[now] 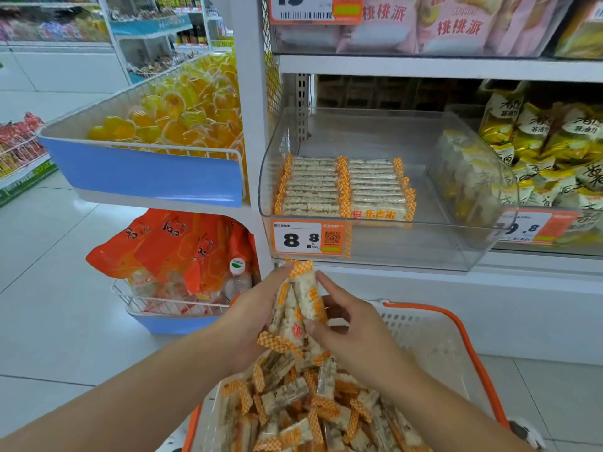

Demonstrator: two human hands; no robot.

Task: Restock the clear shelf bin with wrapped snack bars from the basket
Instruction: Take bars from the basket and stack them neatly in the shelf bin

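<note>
Both hands hold a small bunch of snack bars (295,308) above the basket (456,324): the left hand (257,314) cups them, the right hand (352,327) pinches one. Loosely gathered, slick wrappers could slip and fall before reaching the half-filled clear bin (424,252).

left hand (251,311) + right hand (355,334): gripping snack bars (295,308) | above basket (456,324) | below clear bin (368,252)

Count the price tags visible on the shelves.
3: one price tag on the clear bin front, one right of it, one on the shelf above. Others may be hidden.
</note>
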